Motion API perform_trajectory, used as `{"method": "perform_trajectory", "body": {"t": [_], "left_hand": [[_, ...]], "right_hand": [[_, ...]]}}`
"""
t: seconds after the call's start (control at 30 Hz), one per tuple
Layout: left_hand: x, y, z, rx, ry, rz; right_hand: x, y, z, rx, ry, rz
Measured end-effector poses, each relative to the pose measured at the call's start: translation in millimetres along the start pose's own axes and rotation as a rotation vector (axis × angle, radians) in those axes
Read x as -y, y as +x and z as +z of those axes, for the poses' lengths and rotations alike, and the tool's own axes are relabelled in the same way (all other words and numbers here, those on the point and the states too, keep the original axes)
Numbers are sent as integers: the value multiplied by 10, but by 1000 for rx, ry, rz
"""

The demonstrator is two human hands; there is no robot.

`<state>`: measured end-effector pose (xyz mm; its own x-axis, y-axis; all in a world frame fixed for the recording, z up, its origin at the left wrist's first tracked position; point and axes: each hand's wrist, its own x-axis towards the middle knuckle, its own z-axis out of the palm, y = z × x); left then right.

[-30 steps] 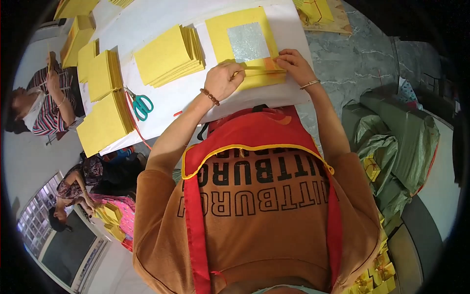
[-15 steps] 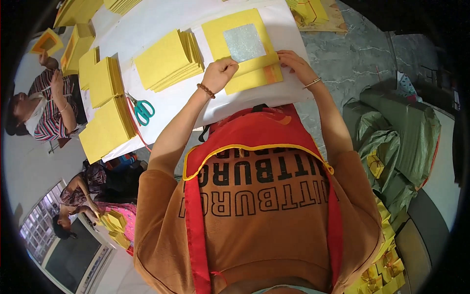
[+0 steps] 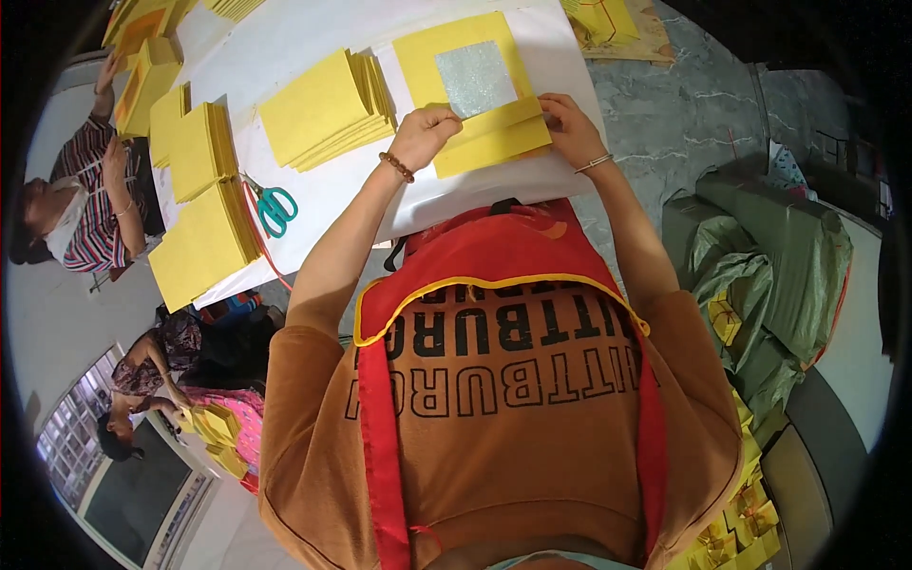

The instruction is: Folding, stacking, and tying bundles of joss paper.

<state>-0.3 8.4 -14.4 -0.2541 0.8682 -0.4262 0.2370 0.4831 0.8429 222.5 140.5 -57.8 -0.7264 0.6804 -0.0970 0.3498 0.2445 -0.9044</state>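
Note:
A yellow paper sheet (image 3: 446,66) with a silver foil square (image 3: 475,78) in its middle lies on the white table (image 3: 285,38). Its near edge is folded up into a yellow flap (image 3: 499,133). My left hand (image 3: 425,133) pinches the flap's left end, knuckles bent, a bead bracelet on the wrist. My right hand (image 3: 573,128) presses the flap's right end and wears a thin bangle. A fanned stack of yellow sheets (image 3: 328,106) rests just left of my left hand.
More yellow stacks (image 3: 199,242) line the table's left edge, with green-handled scissors (image 3: 274,207) beside them. A seated person in a striped shirt (image 3: 85,209) works at the left. Other people sit lower left. Green sacks (image 3: 769,275) stand on the right; folded yellow pieces (image 3: 736,532) lie lower right.
The near edge of the sheet has been folded further over, and both hands have shifted slightly up the table with it. The person at the left has moved their arms.

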Motion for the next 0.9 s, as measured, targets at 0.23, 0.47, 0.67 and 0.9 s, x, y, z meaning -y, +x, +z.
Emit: {"method": "perform_trajectory", "body": {"t": [0.23,0.47,0.67,0.9], "left_hand": [[-42,-9,-8,10,-8,-16],[-64,-7,-33,61,38,-57],[-26,-43,-25,17,-261,-7],[-251,-496,-137,11,653,547]], "right_hand": [[-61,5,2,8,-39,-30],[-56,-30,25,-9,-15,0],[105,-47,17,-14,-46,-18],[31,-13,16,-23,54,-6]]}}
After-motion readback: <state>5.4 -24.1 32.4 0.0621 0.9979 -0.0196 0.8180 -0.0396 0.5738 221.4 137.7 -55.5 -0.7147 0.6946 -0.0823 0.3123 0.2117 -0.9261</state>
